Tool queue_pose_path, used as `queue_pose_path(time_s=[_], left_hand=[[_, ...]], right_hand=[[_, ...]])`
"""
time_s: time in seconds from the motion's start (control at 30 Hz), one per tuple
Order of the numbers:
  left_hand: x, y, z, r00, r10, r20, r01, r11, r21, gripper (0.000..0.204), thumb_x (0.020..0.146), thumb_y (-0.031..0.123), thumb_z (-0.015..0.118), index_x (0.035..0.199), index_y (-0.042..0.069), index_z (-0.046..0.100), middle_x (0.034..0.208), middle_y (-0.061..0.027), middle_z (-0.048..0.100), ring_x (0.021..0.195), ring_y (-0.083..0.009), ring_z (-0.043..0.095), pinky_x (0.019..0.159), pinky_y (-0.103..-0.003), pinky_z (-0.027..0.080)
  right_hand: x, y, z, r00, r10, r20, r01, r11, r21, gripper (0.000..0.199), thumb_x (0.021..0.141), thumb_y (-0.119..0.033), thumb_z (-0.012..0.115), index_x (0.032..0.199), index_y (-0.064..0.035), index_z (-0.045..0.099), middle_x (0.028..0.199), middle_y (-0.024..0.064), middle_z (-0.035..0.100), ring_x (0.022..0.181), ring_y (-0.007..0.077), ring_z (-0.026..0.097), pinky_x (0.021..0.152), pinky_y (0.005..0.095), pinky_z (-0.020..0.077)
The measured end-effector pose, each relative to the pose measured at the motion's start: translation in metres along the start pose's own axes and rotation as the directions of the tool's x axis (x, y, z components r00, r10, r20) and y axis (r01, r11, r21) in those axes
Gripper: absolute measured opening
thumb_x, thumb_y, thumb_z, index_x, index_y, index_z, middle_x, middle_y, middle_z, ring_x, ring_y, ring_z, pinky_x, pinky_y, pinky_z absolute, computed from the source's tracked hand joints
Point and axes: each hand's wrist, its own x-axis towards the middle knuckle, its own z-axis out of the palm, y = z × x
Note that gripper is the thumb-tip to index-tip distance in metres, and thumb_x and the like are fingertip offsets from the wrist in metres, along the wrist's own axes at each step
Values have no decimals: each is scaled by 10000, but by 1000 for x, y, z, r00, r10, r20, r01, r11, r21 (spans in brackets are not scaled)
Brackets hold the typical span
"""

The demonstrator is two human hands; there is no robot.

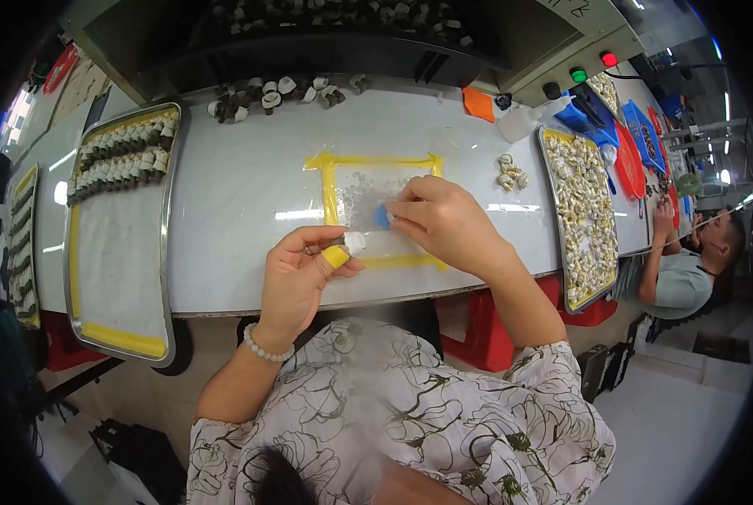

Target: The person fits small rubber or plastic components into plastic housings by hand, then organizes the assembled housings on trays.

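Note:
Over the front of the bench, my left hand (296,273) pinches a small white part (354,243), its fingers closed round the part's lower side. A yellow wrap covers the left thumb tip, and a beaded bracelet circles that wrist. Just to the right and slightly farther off, my right hand (448,220) is closed on a small blue piece (383,215), mostly hidden by the fingertips; its exact kind cannot be made out. The two hands are apart. Beneath them lies a work area with a yellow tape border (330,198), its surface spotted with clear marks.
Rows of white-and-dark parts stand in the left tray (124,278). Loose similar parts (271,94) lie below a machine housing (528,50). A tray of cream-coloured pieces (580,202), a small pile (511,172) and a white bottle (518,124) are at right. Another person (688,261) sits beyond.

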Motion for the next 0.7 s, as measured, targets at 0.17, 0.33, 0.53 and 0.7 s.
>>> queue_pose_path(time_s=[0.17, 0.33, 0.53, 0.7], left_hand=[[2, -2, 0, 1000, 18, 9, -19, 999, 26, 231, 851, -35, 567, 1079, -62, 541, 970, -145, 609, 811, -215, 642, 746, -311, 548], [1, -2, 1, 999, 41, 17, -42, 999, 17, 235, 850, -30, 574, 1079, -67, 538, 985, -146, 609, 835, -217, 642, 763, -317, 550], [3, -5, -1, 999, 38, 22, -39, 999, 9, 240, 847, -19, 587, 1077, -66, 539, 992, -139, 611, 850, -221, 646, 776, -311, 547], [2, -4, 0, 999, 43, 8, -43, 996, 82, 228, 845, -13, 588, 1063, -61, 541, 942, -174, 632, 795, -252, 661, 726, -327, 571]], right_hand=[[6, -4, -3, 998, -22, 64, 29, 993, -116, 197, 682, -60, 694, 874, -21, 672, 788, 79, 597, 704, 247, 581, 628, 339, 483], [-1, -5, 2, 994, 100, -38, -96, 990, 100, 181, 724, -95, 683, 894, -34, 673, 810, 82, 603, 726, 250, 592, 648, 322, 489], [-10, -10, 7, 970, 222, -99, -169, 908, 385, 215, 728, -83, 704, 932, -25, 670, 856, 92, 633, 743, 218, 615, 668, 291, 498], [-14, -17, 10, 964, 248, -94, -156, 818, 553, 244, 709, -51, 725, 944, -14, 668, 860, 91, 639, 749, 177, 610, 682, 281, 491]])
